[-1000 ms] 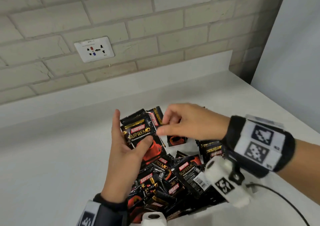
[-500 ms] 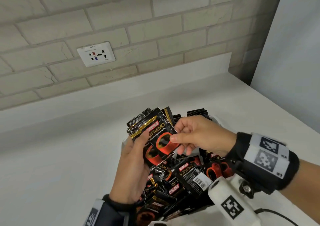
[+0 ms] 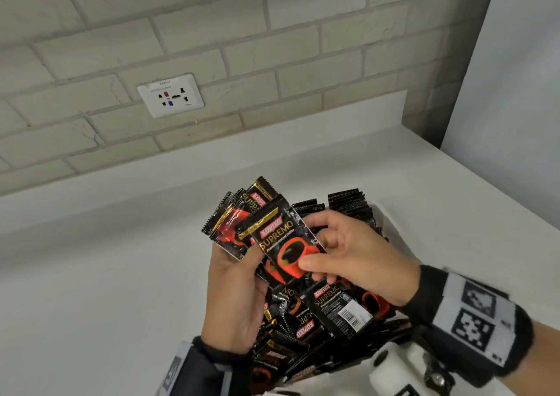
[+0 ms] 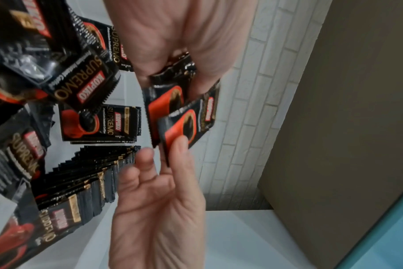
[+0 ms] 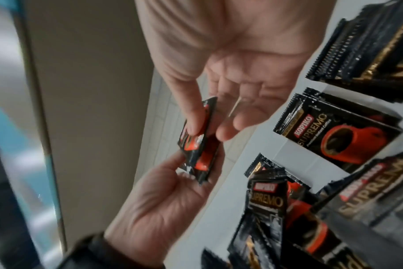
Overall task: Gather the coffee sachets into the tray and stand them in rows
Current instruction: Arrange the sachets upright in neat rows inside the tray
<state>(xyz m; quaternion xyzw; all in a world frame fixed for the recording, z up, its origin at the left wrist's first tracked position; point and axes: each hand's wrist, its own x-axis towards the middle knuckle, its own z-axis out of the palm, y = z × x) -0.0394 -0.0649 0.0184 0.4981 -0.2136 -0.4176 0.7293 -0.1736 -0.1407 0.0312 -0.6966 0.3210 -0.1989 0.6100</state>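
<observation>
Being squared up for standing in rows, a small stack of sachets (image 3: 239, 229) is being gripped by the left hand (image 3: 236, 298) above the tray (image 3: 391, 222), while the front sachet (image 3: 285, 244) is being pinched by the right hand (image 3: 357, 262).

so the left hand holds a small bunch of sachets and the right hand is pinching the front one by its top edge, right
Not quite. The left hand does hold a small bunch of sachets, but the right hand pinches the front sachet at its lower end, thumb on the printed red cup, not at its top edge. The head view shows it; the toothed top edge stands free above the fingers.
</observation>
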